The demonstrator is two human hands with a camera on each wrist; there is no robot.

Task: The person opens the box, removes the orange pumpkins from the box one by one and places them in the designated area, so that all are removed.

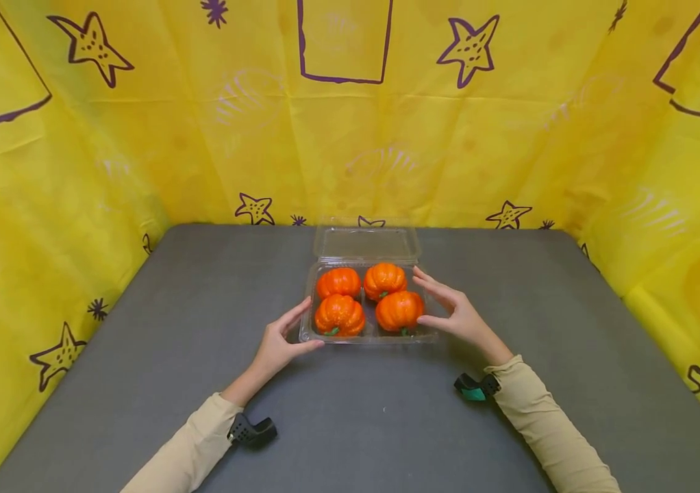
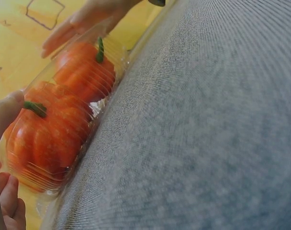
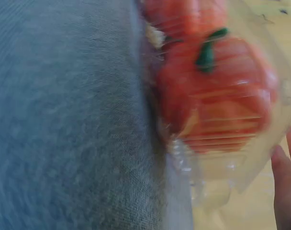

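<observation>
A clear plastic clamshell container [image 1: 370,338] rests on the table, its lid [image 1: 367,243] laid back behind it. Several small orange toy pumpkins sit inside in two rows. The front left pumpkin [image 1: 340,315] and front right pumpkin [image 1: 399,311] have green stems toward the near side. My left hand [image 1: 279,340] holds the container's near left corner, thumb at the front rim and fingers along the left side. On the other side, my right hand [image 1: 457,313] has its fingers extended at the right rim, thumb beside the front right pumpkin.
The grey cloth-covered table [image 1: 214,287] extends around the container. Yellow patterned fabric [image 1: 362,150] hangs behind and along both sides. Dark straps with small devices are worn on both wrists, over beige sleeves [image 1: 535,411].
</observation>
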